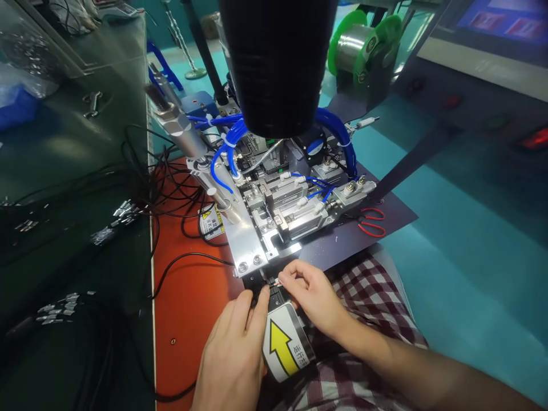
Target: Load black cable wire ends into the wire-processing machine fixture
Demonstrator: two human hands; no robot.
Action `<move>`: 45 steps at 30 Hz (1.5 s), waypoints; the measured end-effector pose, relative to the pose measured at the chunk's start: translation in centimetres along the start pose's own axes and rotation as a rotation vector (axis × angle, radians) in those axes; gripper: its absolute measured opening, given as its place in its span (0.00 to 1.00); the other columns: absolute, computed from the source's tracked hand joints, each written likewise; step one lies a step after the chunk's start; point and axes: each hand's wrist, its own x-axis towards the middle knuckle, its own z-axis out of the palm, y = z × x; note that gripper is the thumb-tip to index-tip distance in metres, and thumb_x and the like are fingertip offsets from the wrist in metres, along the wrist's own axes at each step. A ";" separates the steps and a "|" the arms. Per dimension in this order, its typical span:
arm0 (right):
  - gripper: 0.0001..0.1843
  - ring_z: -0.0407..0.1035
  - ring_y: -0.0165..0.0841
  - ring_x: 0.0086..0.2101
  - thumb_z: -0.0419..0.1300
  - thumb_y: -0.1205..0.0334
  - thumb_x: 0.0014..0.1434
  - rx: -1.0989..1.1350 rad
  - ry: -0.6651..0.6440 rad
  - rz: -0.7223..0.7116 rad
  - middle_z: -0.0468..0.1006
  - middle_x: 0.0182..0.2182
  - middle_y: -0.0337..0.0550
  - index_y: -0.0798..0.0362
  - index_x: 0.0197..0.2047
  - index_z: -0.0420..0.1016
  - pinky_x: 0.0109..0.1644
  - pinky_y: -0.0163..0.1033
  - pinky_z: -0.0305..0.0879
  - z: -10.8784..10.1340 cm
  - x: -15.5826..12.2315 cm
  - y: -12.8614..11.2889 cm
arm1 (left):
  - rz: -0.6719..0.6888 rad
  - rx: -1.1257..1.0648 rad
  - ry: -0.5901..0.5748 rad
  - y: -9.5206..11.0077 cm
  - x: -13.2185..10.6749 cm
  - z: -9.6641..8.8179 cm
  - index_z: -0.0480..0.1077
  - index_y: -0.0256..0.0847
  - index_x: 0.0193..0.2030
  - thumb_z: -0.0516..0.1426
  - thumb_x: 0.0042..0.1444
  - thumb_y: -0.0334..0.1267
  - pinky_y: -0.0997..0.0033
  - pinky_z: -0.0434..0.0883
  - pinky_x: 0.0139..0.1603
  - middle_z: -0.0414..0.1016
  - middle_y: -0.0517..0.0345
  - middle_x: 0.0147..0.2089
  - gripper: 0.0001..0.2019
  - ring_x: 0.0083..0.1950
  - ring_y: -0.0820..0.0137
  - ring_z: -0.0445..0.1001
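Note:
My right hand (314,297) is closed in a pinch on thin wires (276,283), of which short red and white bits show at the fingertips. Close beside it, my left hand (235,342) has its fingertips pressed together at the black fixture (280,297) on the near end of the machine; what they hold is hidden. Just beyond both hands is the machine's metal front plate (246,248). Below the fingertips lies a white label with a yellow arrow (278,345), partly behind my left hand.
Metal slides with blue air tubes (342,140) rise behind the hands, under a large black cylinder (282,63). Red-handled scissors (372,222) lie right. Black cables (171,188) cross the orange board (180,337) at left. A green solder spool (363,48) stands behind.

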 end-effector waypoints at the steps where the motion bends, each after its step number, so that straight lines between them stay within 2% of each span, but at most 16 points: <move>1: 0.13 0.58 0.26 0.18 0.58 0.52 0.60 -0.021 0.017 -0.022 0.62 0.18 0.30 0.51 0.29 0.65 0.21 0.32 0.51 0.0 0.0 0.1 | 0.006 -0.023 0.024 0.0 0.2 0.0 0.58 0.34 0.62 0.46 0.51 0.21 0.61 0.76 0.43 0.66 0.41 0.55 0.30 0.50 0.57 0.69; 5: 0.13 0.53 0.26 0.17 0.59 0.55 0.59 -0.078 0.085 -0.099 0.59 0.15 0.29 0.51 0.27 0.65 0.20 0.33 0.47 0.1 -0.1 -0.4 | 0.006 -0.104 0.122 0.4 1.2 -0.2 0.64 0.32 0.56 0.46 0.55 0.22 0.61 0.77 0.43 0.70 0.41 0.49 0.22 0.48 0.58 0.71; 11: 0.13 0.57 0.27 0.17 0.55 0.55 0.62 0.001 -0.039 -0.033 0.62 0.14 0.30 0.50 0.27 0.62 0.22 0.33 0.53 0.0 0.0 -1.2 | 0.021 -0.182 0.205 0.5 2.3 -0.6 0.67 0.33 0.51 0.46 0.57 0.23 0.66 0.77 0.40 0.73 0.44 0.44 0.18 0.42 0.63 0.74; 14: 0.13 0.59 0.27 0.19 0.56 0.56 0.62 -0.008 -0.038 -0.059 0.64 0.16 0.30 0.51 0.28 0.63 0.24 0.33 0.54 -0.2 0.0 -1.4 | 0.002 -0.247 0.189 0.5 2.4 -0.6 0.68 0.34 0.51 0.46 0.58 0.23 0.68 0.77 0.40 0.73 0.45 0.45 0.17 0.43 0.64 0.74; 17: 0.14 0.57 0.26 0.18 0.57 0.55 0.60 0.075 -0.063 0.002 0.64 0.15 0.30 0.51 0.27 0.63 0.24 0.33 0.52 -0.3 0.1 -1.3 | -0.027 -0.284 0.145 0.5 2.3 -0.3 0.67 0.34 0.53 0.45 0.58 0.23 0.69 0.76 0.40 0.72 0.46 0.45 0.18 0.43 0.65 0.73; 20: 0.16 0.54 0.26 0.18 0.57 0.50 0.59 0.156 -0.118 0.086 0.63 0.14 0.29 0.52 0.26 0.64 0.25 0.34 0.51 -0.4 0.4 -1.3 | -0.031 -0.255 0.123 0.4 2.0 0.1 0.65 0.34 0.55 0.45 0.57 0.21 0.66 0.75 0.41 0.71 0.45 0.47 0.20 0.45 0.63 0.72; 24: 0.22 0.54 0.25 0.17 0.59 0.42 0.54 0.186 -0.158 0.124 0.62 0.14 0.30 0.53 0.23 0.64 0.25 0.34 0.52 -0.5 0.6 -1.7 | -0.003 -0.216 0.117 0.3 2.0 0.4 0.63 0.35 0.56 0.45 0.54 0.18 0.66 0.75 0.43 0.71 0.46 0.48 0.24 0.45 0.63 0.71; 27: 0.25 0.55 0.26 0.18 0.57 0.38 0.53 0.190 -0.129 0.091 0.62 0.15 0.31 0.52 0.22 0.63 0.24 0.34 0.50 -0.3 0.6 -2.1 | -0.002 -0.188 0.180 0.5 2.2 0.5 0.64 0.35 0.54 0.45 0.55 0.19 0.67 0.75 0.41 0.71 0.46 0.46 0.21 0.45 0.63 0.71; 30: 0.24 0.53 0.26 0.18 0.58 0.38 0.52 0.200 -0.081 0.037 0.59 0.14 0.29 0.51 0.23 0.61 0.23 0.34 0.49 0.4 0.6 -1.7 | -0.007 -0.175 0.235 0.8 2.6 0.5 0.66 0.34 0.52 0.45 0.57 0.21 0.65 0.75 0.41 0.72 0.45 0.46 0.19 0.45 0.62 0.72; 35: 0.23 0.48 0.25 0.17 0.58 0.40 0.53 0.263 -0.047 -0.028 0.54 0.15 0.26 0.49 0.24 0.57 0.21 0.34 0.45 1.3 0.9 -0.1 | -0.040 -0.248 0.219 0.9 2.9 -0.3 0.69 0.32 0.49 0.44 0.58 0.23 0.65 0.76 0.40 0.71 0.45 0.43 0.17 0.42 0.63 0.73; 39: 0.21 0.47 0.25 0.17 0.58 0.43 0.55 0.274 -0.057 -0.054 0.53 0.15 0.26 0.49 0.26 0.57 0.21 0.33 0.43 1.2 1.1 0.8 | -0.188 -0.302 0.162 1.5 1.1 -1.4 0.66 0.40 0.56 0.43 0.61 0.26 0.67 0.75 0.40 0.69 0.48 0.44 0.20 0.43 0.65 0.73; 42: 0.20 0.48 0.25 0.17 0.58 0.43 0.55 0.265 -0.071 -0.061 0.53 0.15 0.26 0.50 0.26 0.59 0.21 0.33 0.43 1.0 1.2 0.9 | -0.325 -0.200 0.177 2.5 -1.7 -1.1 0.59 0.46 0.64 0.44 0.62 0.28 0.60 0.74 0.44 0.68 0.48 0.48 0.24 0.48 0.60 0.71; 45: 0.20 0.48 0.25 0.18 0.58 0.44 0.56 0.252 -0.085 -0.059 0.54 0.16 0.27 0.50 0.26 0.60 0.22 0.33 0.44 0.8 1.1 0.8 | -0.477 -0.060 0.153 3.7 -3.9 0.1 0.48 0.49 0.69 0.45 0.63 0.29 0.50 0.72 0.48 0.66 0.46 0.53 0.28 0.54 0.55 0.67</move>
